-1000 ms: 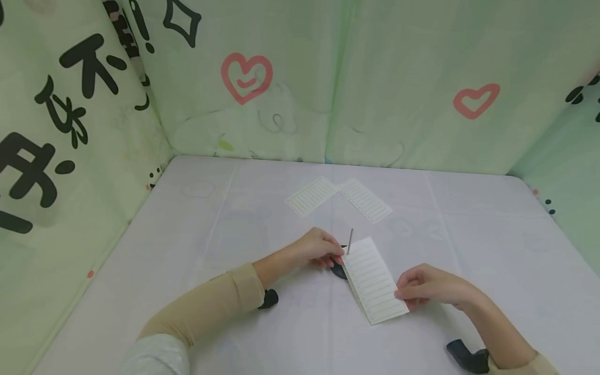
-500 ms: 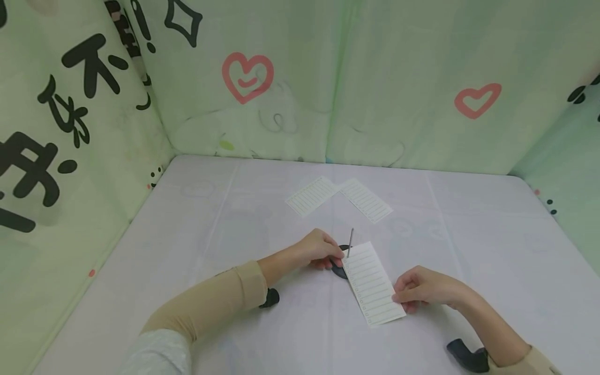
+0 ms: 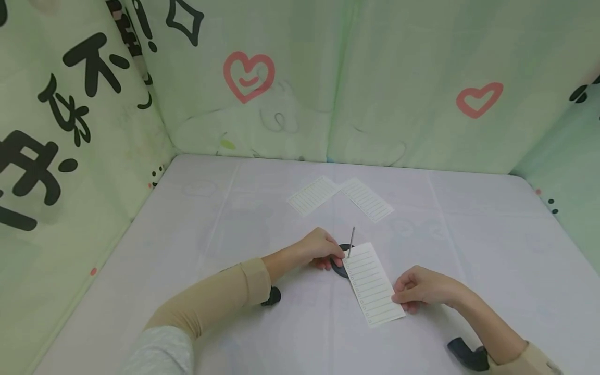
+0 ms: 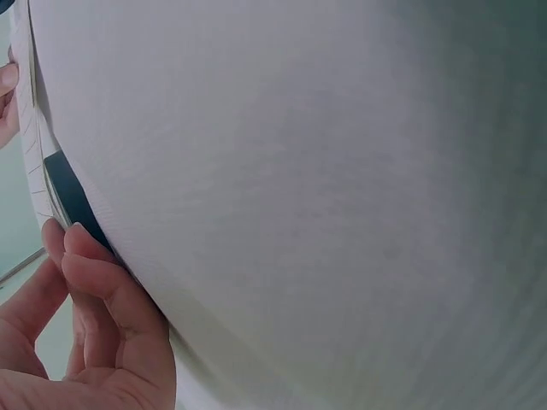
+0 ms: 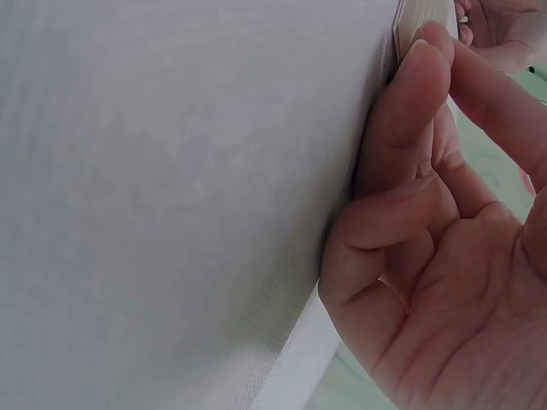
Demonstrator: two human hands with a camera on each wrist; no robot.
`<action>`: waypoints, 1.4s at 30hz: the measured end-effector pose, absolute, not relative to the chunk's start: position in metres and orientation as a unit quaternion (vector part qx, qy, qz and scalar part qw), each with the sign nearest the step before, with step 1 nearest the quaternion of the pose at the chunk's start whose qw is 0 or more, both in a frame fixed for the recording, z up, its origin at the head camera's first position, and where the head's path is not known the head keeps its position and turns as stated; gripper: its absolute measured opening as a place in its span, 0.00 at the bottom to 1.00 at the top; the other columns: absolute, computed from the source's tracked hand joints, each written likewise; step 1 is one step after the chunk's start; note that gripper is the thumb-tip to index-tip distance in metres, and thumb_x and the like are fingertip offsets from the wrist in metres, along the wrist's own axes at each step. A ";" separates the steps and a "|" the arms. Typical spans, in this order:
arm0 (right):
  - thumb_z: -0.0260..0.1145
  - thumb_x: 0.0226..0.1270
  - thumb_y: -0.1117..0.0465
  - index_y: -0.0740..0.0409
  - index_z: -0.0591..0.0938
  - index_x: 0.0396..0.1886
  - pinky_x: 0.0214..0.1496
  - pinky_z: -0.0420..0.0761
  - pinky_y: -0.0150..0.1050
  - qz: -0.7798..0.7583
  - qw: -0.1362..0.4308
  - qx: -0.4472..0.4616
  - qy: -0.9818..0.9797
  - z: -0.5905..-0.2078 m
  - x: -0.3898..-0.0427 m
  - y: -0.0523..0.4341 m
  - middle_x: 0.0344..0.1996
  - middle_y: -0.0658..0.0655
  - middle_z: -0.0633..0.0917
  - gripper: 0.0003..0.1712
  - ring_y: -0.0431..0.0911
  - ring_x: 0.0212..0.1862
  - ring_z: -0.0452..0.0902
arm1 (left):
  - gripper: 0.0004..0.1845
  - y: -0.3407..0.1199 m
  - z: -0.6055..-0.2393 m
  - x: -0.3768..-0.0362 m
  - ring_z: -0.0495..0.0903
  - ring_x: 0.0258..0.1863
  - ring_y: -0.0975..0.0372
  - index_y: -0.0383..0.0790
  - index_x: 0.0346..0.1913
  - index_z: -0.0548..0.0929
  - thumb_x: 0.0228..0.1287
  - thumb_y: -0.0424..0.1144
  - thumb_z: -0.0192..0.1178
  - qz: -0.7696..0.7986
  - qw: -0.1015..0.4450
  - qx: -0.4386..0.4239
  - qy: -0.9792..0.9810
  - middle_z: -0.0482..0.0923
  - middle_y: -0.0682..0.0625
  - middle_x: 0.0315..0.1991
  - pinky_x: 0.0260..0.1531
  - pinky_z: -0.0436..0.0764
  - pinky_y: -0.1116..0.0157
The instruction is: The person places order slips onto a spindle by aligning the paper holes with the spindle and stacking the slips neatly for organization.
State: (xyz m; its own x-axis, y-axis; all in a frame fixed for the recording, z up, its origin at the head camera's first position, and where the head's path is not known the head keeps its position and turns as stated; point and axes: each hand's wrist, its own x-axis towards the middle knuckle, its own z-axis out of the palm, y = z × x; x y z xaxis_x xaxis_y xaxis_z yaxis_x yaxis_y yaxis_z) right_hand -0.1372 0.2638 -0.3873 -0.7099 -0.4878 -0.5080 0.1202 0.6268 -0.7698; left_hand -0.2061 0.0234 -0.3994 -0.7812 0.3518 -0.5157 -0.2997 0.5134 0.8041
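Observation:
A thin metal spike (image 3: 351, 240) stands upright on a black round base (image 3: 338, 265) in the middle of the white table (image 3: 225, 229). My left hand (image 3: 321, 249) rests beside the base, its fingers (image 4: 94, 299) curled against the base's edge (image 4: 73, 192). A lined white paper slip (image 3: 372, 284) lies with its far corner at the spike. My right hand (image 3: 419, 289) pinches the slip's near right edge, and a fingertip (image 5: 410, 128) presses the slip (image 5: 419, 13) in the right wrist view.
Two more lined slips (image 3: 313, 195) (image 3: 367, 199) lie flat farther back, meeting at one corner. Pale green cloth walls (image 3: 290, 83) with red hearts and black lettering close in the table at the back and on both sides.
The paper slip has slid slightly toward me and sits lower at the spike. My right hand has shifted a little with it. The left hand has stayed by the base.

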 end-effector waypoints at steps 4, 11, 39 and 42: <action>0.65 0.57 0.64 0.68 0.78 0.23 0.18 0.61 0.26 -0.420 0.366 -0.110 0.823 -0.388 -0.138 0.264 0.15 0.51 0.77 0.11 0.39 0.18 0.68 | 0.04 0.024 -0.400 -0.206 0.68 0.08 0.66 0.35 0.28 0.84 0.54 0.33 0.62 0.491 0.326 0.018 0.808 0.79 0.51 0.16 0.08 0.65 0.75; 0.65 0.57 0.63 0.66 0.79 0.24 0.20 0.64 0.27 -0.413 0.365 -0.105 0.828 -0.388 -0.138 0.264 0.16 0.51 0.78 0.10 0.40 0.19 0.69 | 0.04 0.025 -0.400 -0.206 0.69 0.09 0.65 0.35 0.27 0.84 0.53 0.33 0.62 0.491 0.333 0.002 0.805 0.79 0.51 0.16 0.08 0.65 0.74; 0.55 0.68 0.57 0.71 0.70 0.54 0.47 0.75 0.51 -0.284 0.193 -0.115 0.932 -0.339 -0.280 0.270 0.44 0.69 0.78 0.23 0.58 0.46 0.75 | 0.04 0.023 -0.398 -0.205 0.69 0.09 0.66 0.35 0.28 0.84 0.54 0.34 0.62 0.491 0.338 0.003 0.803 0.78 0.52 0.16 0.08 0.66 0.75; 0.56 0.67 0.60 0.69 0.68 0.56 0.50 0.71 0.56 -0.236 0.170 -0.136 0.947 -0.346 -0.302 0.258 0.48 0.72 0.74 0.23 0.62 0.50 0.70 | 0.04 0.023 -0.398 -0.205 0.69 0.09 0.66 0.36 0.28 0.84 0.54 0.34 0.62 0.494 0.339 0.004 0.801 0.78 0.52 0.16 0.09 0.66 0.75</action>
